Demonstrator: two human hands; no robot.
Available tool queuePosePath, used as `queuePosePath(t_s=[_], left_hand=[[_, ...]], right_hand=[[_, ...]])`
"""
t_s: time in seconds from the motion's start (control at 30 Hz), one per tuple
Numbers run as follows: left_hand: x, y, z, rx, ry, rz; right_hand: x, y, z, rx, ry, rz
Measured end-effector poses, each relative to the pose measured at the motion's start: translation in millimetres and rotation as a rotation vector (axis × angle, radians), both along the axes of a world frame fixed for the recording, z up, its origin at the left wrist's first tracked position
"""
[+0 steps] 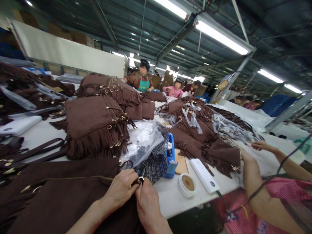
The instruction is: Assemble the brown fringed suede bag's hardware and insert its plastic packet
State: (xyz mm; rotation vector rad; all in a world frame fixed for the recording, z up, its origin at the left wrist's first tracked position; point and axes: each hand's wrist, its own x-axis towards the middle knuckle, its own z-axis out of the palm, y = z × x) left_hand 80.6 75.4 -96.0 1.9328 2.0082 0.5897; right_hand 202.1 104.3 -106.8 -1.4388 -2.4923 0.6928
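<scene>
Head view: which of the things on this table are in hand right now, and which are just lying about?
In hand:
left hand and right hand, both pinching the metal ring
brown suede bag that the ring sits on

Lying about:
white power bank
round open tin
blue box
clear plastic bags
stacked fringed bags

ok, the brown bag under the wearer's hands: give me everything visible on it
The brown bag lies flat on the white table, at its near edge. It looks like dark suede, with a thin gold zip line across the upper panel and metal hardware at its left. At its right corner sits a small metal ring, pinched between the left hand and right hand. Loose brown straps lie just beyond it, and a clear plastic bag rests near the corner.
</scene>
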Motion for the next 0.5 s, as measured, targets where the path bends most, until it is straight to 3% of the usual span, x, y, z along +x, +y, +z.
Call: queuePosePath(t_s=[0.2,0.3,0.5], left_hand=[[-8.8,5.0,-6.4,-0.002,-0.022,-0.070],[-15.0,8.0,-13.1,0.016,-0.024,-0.115],[-28.4,8.7,-22.2,0.082,0.005,-0.075]], right_hand=[[9.0,-7.3,3.6,-0.171,0.066,-0.032],[20.4,-9.0,4.3,-0.257,0.274,-0.002],[44.0,-12.9,-11.5,-1.015,0.834,-0.145]])
